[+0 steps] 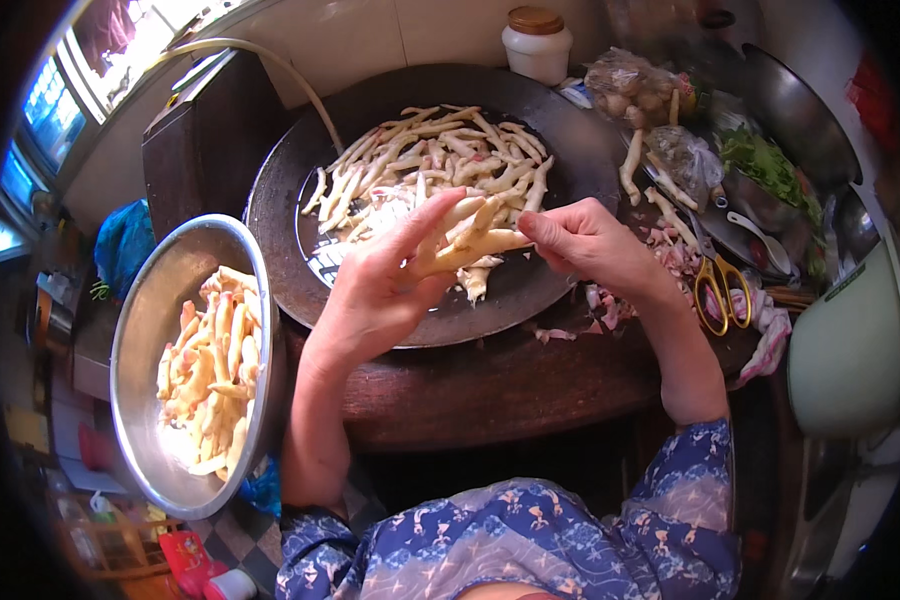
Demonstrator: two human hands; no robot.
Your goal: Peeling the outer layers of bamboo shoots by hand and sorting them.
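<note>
Over the front of a large dark metal wok [577, 127], my left hand [379, 281] grips a pale ginger root [465, 251] with finger-like branches. My right hand [596, 240] pinches the tip of one branch between thumb and fingers. Many pale, pink-tipped ginger pieces [450, 154] lie in water in the wok, under the end of a hose [292, 71]. A smaller piece [476, 277] rests near the wok's front, below the held root. To the left, a steel basin [139, 360] holds more ginger roots [210, 367].
Gold-handled scissors [712, 289] lie right of the wok, beside pinkish peelings [607, 304] and a cloth [769, 337]. Behind them are plastic bags [630, 86], a white spoon [761, 240] and leafy greens [765, 161]. A brown-lidded white jar [538, 49] stands at the back.
</note>
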